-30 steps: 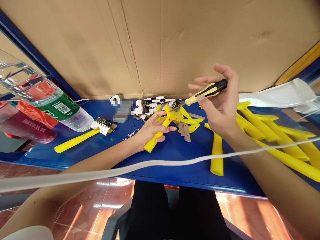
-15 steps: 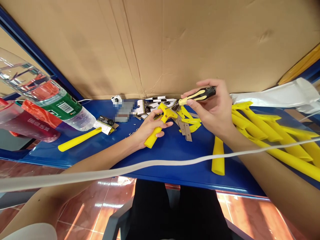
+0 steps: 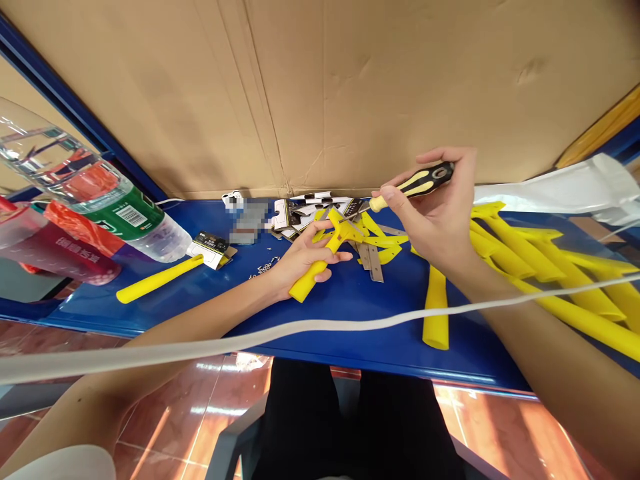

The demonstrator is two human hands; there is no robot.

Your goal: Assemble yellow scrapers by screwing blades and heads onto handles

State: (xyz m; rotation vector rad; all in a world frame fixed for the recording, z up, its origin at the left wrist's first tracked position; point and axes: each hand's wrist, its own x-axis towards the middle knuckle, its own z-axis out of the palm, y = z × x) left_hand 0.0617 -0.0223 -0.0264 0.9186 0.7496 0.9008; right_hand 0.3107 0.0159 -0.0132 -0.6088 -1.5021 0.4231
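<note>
My left hand is wrapped round a yellow plastic handle with a forked head, held tilted above the blue table. In my right hand is a black and cream screwdriver, its shaft pointing left toward the handle's head. Whether the tip touches the head cannot be made out. Behind and right of the handle lie flat metal blades and yellow flat pieces. Small screws are scattered left of my left hand.
A water bottle and a red cup stand at the left. Several yellow handles are piled at the right. One lies near a black card. A white cord crosses in front. Cardboard rises behind the table.
My right hand and the screwdriver have moved right and slightly up. The handle in my left hand has shifted slightly right and down at its head.
</note>
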